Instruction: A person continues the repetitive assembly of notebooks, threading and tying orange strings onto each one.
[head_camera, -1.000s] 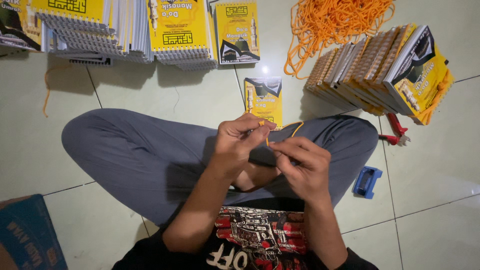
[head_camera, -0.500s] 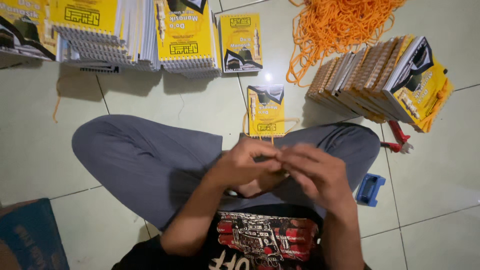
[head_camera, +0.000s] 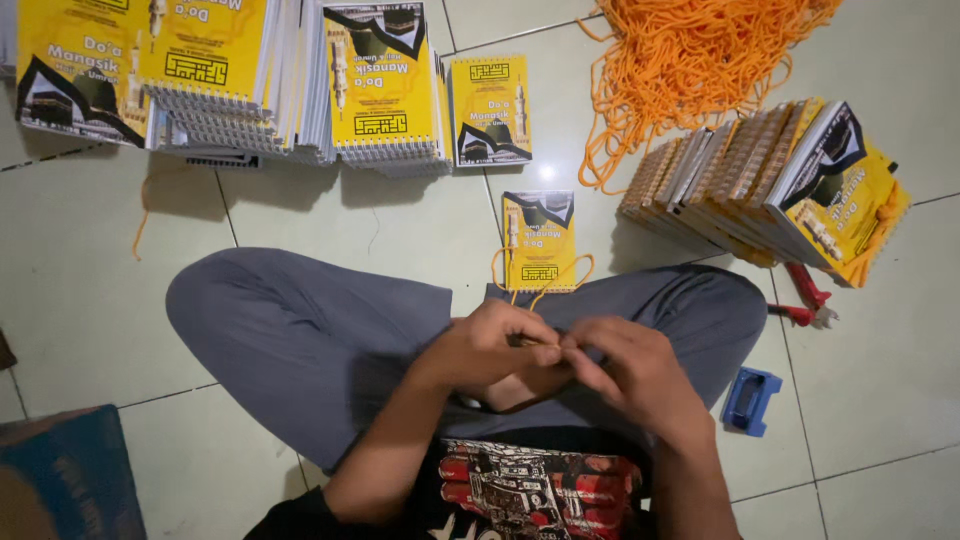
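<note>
Cord, thin and orange, is running from the spiral edge of a small yellow booklet lying on the floor just in front of the crossed legs, and its two strands are leading back toward the hands. Both hands are meeting over the lap, fingertips touching. The left hand is pressing thumb and forefinger together in a pinching grip at the spot where the strands arrive; the cord itself is too thin to make out between the fingers there. The right hand is curling its fingers inward against the left fingertips, its grip closed as well, though what it is pinching is hidden.

Behind the booklet, a second booklet is lying flat, and to its left stacks of the same yellow spiral-bound booklets are standing in a row along the top edge. On the right, a fanned pile of booklets is leaning on its side, touching a tangled heap of orange cord above it. Red pliers are lying just below that pile, beside the knee, and a small blue tool is sitting near them on the tiles. A dark blue box is showing at the lower left corner.
</note>
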